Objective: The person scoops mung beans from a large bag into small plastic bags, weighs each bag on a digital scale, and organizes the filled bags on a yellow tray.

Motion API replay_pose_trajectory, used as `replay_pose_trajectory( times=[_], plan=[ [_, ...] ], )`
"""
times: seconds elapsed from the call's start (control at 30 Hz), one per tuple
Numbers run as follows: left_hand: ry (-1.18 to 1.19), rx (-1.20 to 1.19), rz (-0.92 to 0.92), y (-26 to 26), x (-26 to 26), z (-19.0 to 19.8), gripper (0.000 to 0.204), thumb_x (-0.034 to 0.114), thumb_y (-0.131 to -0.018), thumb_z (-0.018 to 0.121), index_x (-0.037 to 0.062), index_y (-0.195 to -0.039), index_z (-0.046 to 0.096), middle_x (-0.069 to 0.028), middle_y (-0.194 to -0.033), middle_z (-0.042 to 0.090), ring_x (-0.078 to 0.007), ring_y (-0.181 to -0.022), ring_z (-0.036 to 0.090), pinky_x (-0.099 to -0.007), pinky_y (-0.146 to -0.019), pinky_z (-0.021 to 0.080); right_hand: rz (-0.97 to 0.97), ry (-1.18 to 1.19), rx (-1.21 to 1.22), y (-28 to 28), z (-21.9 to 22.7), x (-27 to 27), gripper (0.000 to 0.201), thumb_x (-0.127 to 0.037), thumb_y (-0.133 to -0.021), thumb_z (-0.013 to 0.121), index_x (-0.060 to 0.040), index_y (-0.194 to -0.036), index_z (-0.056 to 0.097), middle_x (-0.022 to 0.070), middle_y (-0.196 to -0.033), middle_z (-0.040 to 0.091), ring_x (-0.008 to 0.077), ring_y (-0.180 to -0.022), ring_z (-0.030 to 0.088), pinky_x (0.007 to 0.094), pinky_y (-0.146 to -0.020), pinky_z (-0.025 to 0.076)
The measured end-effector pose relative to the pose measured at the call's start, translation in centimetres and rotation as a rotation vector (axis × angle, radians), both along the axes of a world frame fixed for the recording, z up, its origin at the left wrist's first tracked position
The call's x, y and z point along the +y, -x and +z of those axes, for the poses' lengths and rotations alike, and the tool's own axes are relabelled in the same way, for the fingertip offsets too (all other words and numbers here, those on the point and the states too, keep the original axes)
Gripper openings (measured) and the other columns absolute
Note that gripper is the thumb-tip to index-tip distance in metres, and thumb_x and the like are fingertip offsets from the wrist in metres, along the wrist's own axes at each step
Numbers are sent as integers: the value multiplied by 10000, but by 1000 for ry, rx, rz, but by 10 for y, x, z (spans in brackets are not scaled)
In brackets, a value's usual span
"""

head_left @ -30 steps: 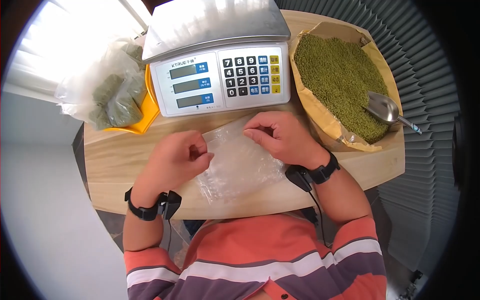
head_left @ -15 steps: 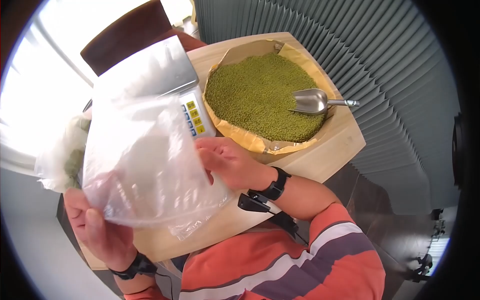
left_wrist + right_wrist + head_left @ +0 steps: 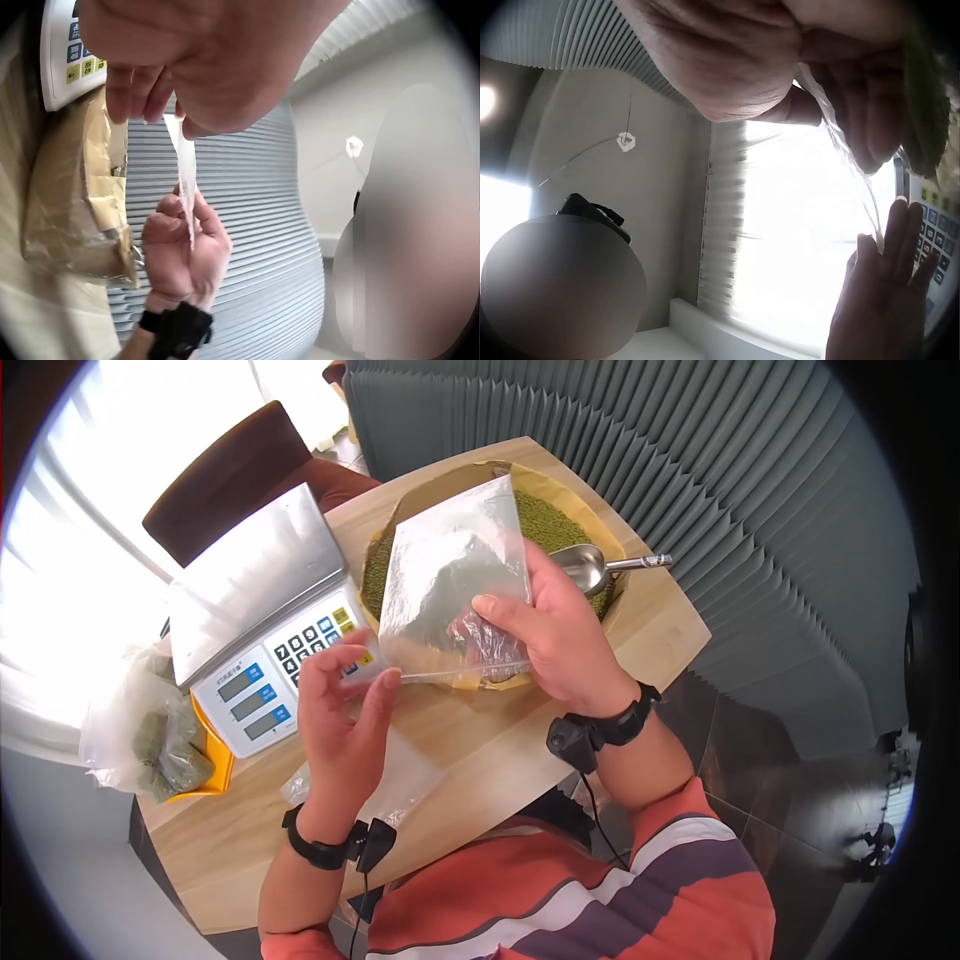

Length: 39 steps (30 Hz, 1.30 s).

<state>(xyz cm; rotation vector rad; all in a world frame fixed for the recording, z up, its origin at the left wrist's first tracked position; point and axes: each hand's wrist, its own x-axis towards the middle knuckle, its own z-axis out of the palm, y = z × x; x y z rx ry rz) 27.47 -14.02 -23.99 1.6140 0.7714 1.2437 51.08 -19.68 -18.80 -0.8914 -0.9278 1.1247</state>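
A folded clear plastic bag (image 3: 440, 560) is raised over the paper sack in the head view. My right hand (image 3: 580, 640) grips its right side, thumb on the near face and fingers behind. At the bag's lower left corner is my left hand (image 3: 345, 730), its thumb tip touching the edge and its fingers extended, apart from the thumb. The right wrist view shows the left hand's straight fingers (image 3: 902, 232) beside the bag's edge (image 3: 847, 157). Seen edge-on in the left wrist view, the bag (image 3: 186, 172) runs down to the right hand (image 3: 184, 262).
Behind the bag, the sack (image 3: 400, 510) of green beans holds a metal scoop (image 3: 585, 568). A scale (image 3: 255, 690) stands left of it. More plastic bags (image 3: 165, 735) lie in a yellow tray (image 3: 218, 760) at far left. Another clear bag (image 3: 400, 770) lies on the table (image 3: 240, 860).
The bag has come up off the table, spread out between both hands, and is now folded smaller and held farther right. My left hand has moved right, and the head view has turned rightward.
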Motion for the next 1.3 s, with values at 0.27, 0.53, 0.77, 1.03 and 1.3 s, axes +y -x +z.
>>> replay_pose_trajectory(
  times=[0.27, 0.53, 0.77, 1.03, 1.3],
  plan=[
    [-940, 643, 20, -17, 1, 40, 288, 133, -864, 899, 73, -1102, 749, -156, -1447, 678, -346, -1385, 649, -483, -1084, 515, 45, 34, -37, -10, 2, 13, 504, 14, -1061, 588, 7, -1553, 479, 110, -1318, 709, 163, -1054, 743, 328, -918, 621],
    [-826, 554, -42, -26, 4, 42, 181, -2, -884, 815, 55, -1037, 735, -115, -1122, 755, -329, -1104, 752, -425, -950, 578, 132, 47, 53, -9, 4, 18, 644, -158, -1098, 707, -7, -1648, 407, 113, -1286, 733, 144, -1077, 738, 325, -863, 642],
    [-207, 431, -22, -45, 11, 43, 106, 74, -984, 773, 13, -1041, 708, -128, -983, 755, -250, -782, 744, -354, -702, 612, 97, 29, -175, -1, 1, 12, 878, -155, -1099, 722, -88, -1786, 179, 95, -1108, 764, 126, -989, 740, 286, -817, 633],
    [-17, 222, 44, -55, 30, 39, 84, 89, -1079, 717, 7, -1082, 699, -24, -973, 749, -54, -834, 671, -232, -721, 553, -155, 94, -563, -17, -9, 13, 816, 24, -1064, 643, -97, -1771, 254, 76, -979, 758, 106, -865, 718, 279, -817, 616],
    [-375, 460, 159, -65, 30, 46, 143, 141, -990, 826, 65, -1016, 707, -30, -898, 725, -134, -763, 675, -289, -683, 548, -193, 96, -409, -23, -10, 12, 773, -6, -1008, 654, -29, -1717, 348, 88, -837, 745, 139, -725, 714, 306, -748, 580]
  ],
)
